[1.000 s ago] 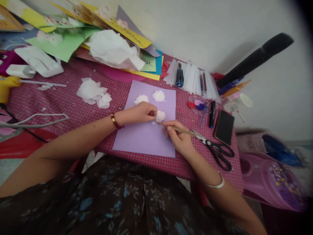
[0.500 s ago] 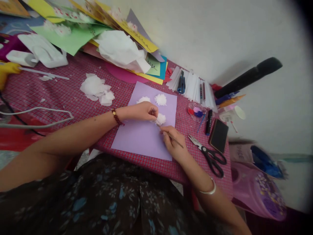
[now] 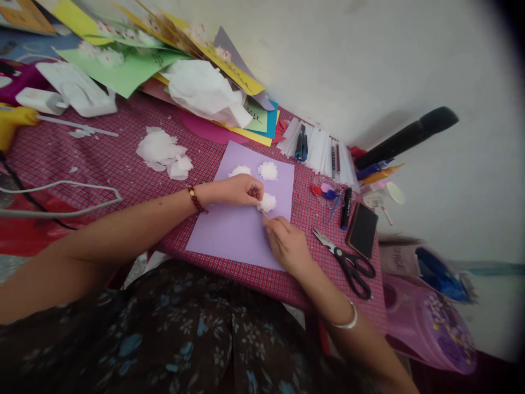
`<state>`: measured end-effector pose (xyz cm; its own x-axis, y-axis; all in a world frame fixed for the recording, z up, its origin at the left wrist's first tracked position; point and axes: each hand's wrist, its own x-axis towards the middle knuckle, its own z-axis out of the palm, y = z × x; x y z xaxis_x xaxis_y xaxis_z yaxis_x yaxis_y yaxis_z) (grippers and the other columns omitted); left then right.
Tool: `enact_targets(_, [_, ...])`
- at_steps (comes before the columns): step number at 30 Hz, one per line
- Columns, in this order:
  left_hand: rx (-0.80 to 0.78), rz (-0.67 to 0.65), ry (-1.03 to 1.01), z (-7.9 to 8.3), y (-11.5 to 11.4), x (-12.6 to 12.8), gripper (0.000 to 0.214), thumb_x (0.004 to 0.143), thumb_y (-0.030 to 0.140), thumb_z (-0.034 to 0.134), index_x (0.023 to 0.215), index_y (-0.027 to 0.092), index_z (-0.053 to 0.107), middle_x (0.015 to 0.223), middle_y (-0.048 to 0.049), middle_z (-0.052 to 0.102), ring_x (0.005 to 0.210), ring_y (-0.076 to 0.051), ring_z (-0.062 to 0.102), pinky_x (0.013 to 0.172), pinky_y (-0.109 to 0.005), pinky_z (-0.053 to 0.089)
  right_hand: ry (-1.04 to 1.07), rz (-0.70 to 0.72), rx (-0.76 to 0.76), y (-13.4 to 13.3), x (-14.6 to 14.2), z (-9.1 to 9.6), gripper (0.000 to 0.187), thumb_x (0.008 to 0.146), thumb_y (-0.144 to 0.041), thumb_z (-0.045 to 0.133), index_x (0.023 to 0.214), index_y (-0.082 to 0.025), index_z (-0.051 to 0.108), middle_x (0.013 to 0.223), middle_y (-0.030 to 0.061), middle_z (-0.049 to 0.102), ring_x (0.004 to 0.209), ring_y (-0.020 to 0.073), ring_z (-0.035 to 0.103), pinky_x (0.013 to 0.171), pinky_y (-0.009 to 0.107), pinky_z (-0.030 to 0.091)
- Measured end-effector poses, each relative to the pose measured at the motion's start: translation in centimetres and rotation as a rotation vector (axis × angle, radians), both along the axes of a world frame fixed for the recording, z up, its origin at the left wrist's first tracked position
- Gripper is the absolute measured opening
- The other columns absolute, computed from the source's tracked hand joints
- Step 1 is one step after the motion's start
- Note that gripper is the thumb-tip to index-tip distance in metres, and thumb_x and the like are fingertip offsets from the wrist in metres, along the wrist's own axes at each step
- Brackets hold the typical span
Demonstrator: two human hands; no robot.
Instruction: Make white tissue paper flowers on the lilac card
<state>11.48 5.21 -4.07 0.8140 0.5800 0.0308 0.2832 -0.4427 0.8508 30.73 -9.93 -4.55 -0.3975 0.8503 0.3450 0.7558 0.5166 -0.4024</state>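
A sheet of purple paper (image 3: 233, 235) lies on the table with white ruffled paper flowers on it. My left hand (image 3: 241, 190) has its fingers pinched together at the left edge of the lowest white paper flower (image 3: 268, 203); the fingertips partly hide what they grip. From below right, my right hand (image 3: 289, 246) is closed on a thin stick (image 3: 264, 214), whose tip points at that flower's lower edge. Another flower (image 3: 268, 171) sits higher on the sheet, and a third (image 3: 239, 171) shows partly behind my left hand.
Torn white paper pieces (image 3: 162, 150) lie left of the sheet. Scissors (image 3: 348, 262), a phone (image 3: 362, 230), a black marker (image 3: 346, 209) and a paint palette (image 3: 326, 190) are on the right. A yellow glue gun (image 3: 18, 120) is far left; behind are a blue cutter (image 3: 301, 143) and coloured cards (image 3: 135, 65).
My right hand has turned, so the stick's rear end, visible before, is now hidden. My left hand stays pinched by the flower. The view has shifted slightly.
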Motion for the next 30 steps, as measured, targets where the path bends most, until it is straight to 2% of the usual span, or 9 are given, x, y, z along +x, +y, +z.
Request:
enact_targets(5, [0.022,0.019,0.0,-0.3,0.1,0.3,0.008,0.073,0.013,0.06,0.077,0.013,0.066,0.07,-0.002,0.068,0.064,-0.012,0.059,0.062,-0.023,0.044,0.662,-0.272,-0.202,0.2,0.7,0.3,0.019,0.099,-0.035,0.047,0.099,-0.022,0.061,0.076,0.0019,0.065,0.057,0.0133,0.057,0.053,0.026,0.046])
enact_targets(7, [0.041,0.029,0.005,0.1,-0.1,0.2,0.008,0.075,0.011,0.06,0.079,0.012,0.066,0.073,-0.0029,0.069,0.067,-0.012,0.06,0.065,-0.023,0.045,0.815,-0.309,-0.292,0.5,1.1,0.1,0.022,0.097,-0.039,0.051,0.096,-0.02,0.061,0.071,0.0002,0.063,0.051,0.0123,0.054,0.049,0.025,0.044])
enact_targets(11, [0.206,0.046,0.063,1.7,-1.8,-1.3,0.012,0.081,0.01,0.059,0.09,0.012,0.066,0.087,-0.006,0.071,0.075,-0.013,0.062,0.07,-0.024,0.047,0.88,-0.28,-0.423,1.1,1.6,-0.3,0.022,0.095,-0.04,0.056,0.096,-0.019,0.064,0.069,0.0001,0.064,0.051,0.0126,0.054,0.048,0.025,0.044])
enact_targets(16, [0.46,-0.097,0.266,3.6,-5.3,-6.0,0.014,0.089,0.016,0.055,0.097,0.016,0.066,0.096,-0.007,0.068,0.089,-0.018,0.062,0.081,-0.028,0.047,0.832,-0.264,-0.472,1.0,1.5,-0.3,0.025,0.095,-0.042,0.057,0.096,-0.018,0.065,0.07,0.0004,0.064,0.053,0.0121,0.055,0.051,0.025,0.044])
enact_targets(18, [0.489,-0.009,0.317,3.8,-5.5,-8.4,0.015,0.091,0.018,0.051,0.094,0.016,0.066,0.093,-0.0068,0.068,0.088,-0.018,0.062,0.082,-0.03,0.047,0.829,-0.264,-0.476,1.0,1.4,-0.2,0.026,0.094,-0.043,0.057,0.095,-0.019,0.065,0.069,0.0006,0.064,0.053,0.0121,0.055,0.051,0.025,0.044])
enact_targets(22, [0.596,0.445,0.321,3.1,-2.8,-12.6,0.015,0.09,0.021,0.052,0.091,0.015,0.065,0.093,-0.0083,0.069,0.093,-0.021,0.062,0.088,-0.035,0.047,0.823,-0.274,-0.464,1.2,1.4,-0.3,0.024,0.094,-0.042,0.058,0.095,-0.019,0.066,0.07,0.0006,0.064,0.053,0.0119,0.054,0.051,0.025,0.044])
enact_targets(24, [0.559,0.6,0.329,2.5,-1.2,-13.8,0.017,0.086,0.023,0.057,0.097,0.014,0.065,0.097,-0.009,0.07,0.093,-0.022,0.063,0.087,-0.036,0.049,0.819,-0.285,-0.462,1.3,1.5,-0.4,0.024,0.094,-0.042,0.057,0.096,-0.02,0.066,0.071,0.0006,0.064,0.053,0.0118,0.054,0.051,0.026,0.044])
enact_targets(27, [0.433,0.668,0.352,1.6,0.1,-14.4,0.029,0.079,0.023,0.062,0.107,0.014,0.063,0.1,-0.0091,0.071,0.091,-0.021,0.065,0.084,-0.034,0.05,0.813,-0.295,-0.466,1.2,1.6,-0.5,0.025,0.095,-0.042,0.056,0.096,-0.02,0.065,0.071,0.0006,0.064,0.053,0.0119,0.054,0.051,0.026,0.044])
enact_targets(30, [0.427,0.69,0.364,1.0,0.4,-14.2,0.03,0.077,0.024,0.065,0.105,0.014,0.064,0.098,-0.0095,0.071,0.089,-0.021,0.065,0.083,-0.034,0.05,0.805,-0.297,-0.467,1.2,1.6,-0.4,0.024,0.096,-0.041,0.055,0.096,-0.019,0.065,0.071,0.0006,0.063,0.054,0.0118,0.054,0.052,0.026,0.044])
